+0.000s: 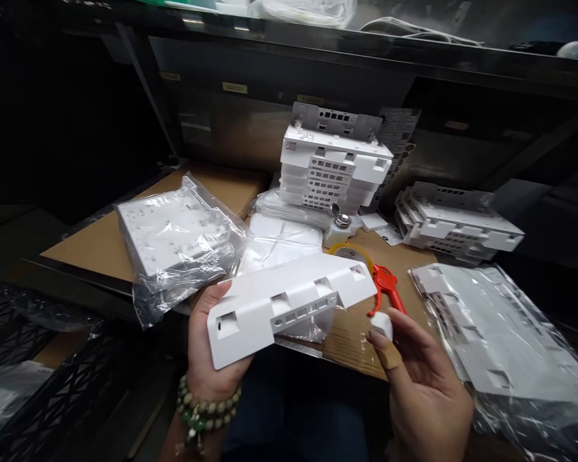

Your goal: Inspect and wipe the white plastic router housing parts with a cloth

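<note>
My left hand [216, 359] grips a white plastic housing [250, 295] by its left end, holding it tilted above the front of the table. A row of port cut-outs and several square notches run along the housing's near side. To the right, my right hand [419, 378] pinches a small white wad [381, 325] between thumb and fingertips; it looks like a folded wipe or cotton piece. A tan bandage wraps the right thumb. Just behind this hand lie a red tape cutter [388, 285] and a roll of yellow tape [349, 250], partly hidden by the housing.
A dispenser bottle [338, 231] with a metal top stands behind the tape. White housings are stacked at the back [337, 160] and the right [457, 221]. Bagged housings lie left [173, 231] and right [501, 327]. A black crate [52, 385] sits lower left; a shelf [289, 32] hangs overhead.
</note>
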A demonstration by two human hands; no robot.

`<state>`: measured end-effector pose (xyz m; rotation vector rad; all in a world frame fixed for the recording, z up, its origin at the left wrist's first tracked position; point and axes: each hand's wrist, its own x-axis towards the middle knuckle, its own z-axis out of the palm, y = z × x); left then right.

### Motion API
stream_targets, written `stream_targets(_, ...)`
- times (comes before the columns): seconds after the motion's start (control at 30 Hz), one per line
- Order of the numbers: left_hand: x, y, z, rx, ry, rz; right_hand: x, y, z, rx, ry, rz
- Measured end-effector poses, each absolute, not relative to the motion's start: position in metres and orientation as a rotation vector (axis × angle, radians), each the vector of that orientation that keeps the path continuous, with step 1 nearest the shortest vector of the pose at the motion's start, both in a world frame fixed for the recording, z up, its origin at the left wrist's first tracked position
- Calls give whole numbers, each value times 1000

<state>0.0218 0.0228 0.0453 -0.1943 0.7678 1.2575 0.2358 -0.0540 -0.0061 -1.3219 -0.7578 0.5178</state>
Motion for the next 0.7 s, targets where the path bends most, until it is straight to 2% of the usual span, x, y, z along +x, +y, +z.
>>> stream_targets(0.2,35,23,57,-188,799,1254,230,-58,-5,-1386,-783,547)
stream_targets(0.3,41,19,57,-139,778,1322,216,-56,7,-1394,-1043,452)
stream_targets(0.47,52,17,57,-89,752,1372,188,-50,24,-1197,-1547,419)
stream_targets(0.7,57,14,55,-52,605,1259,157,-46,25,-989,-1619,341)
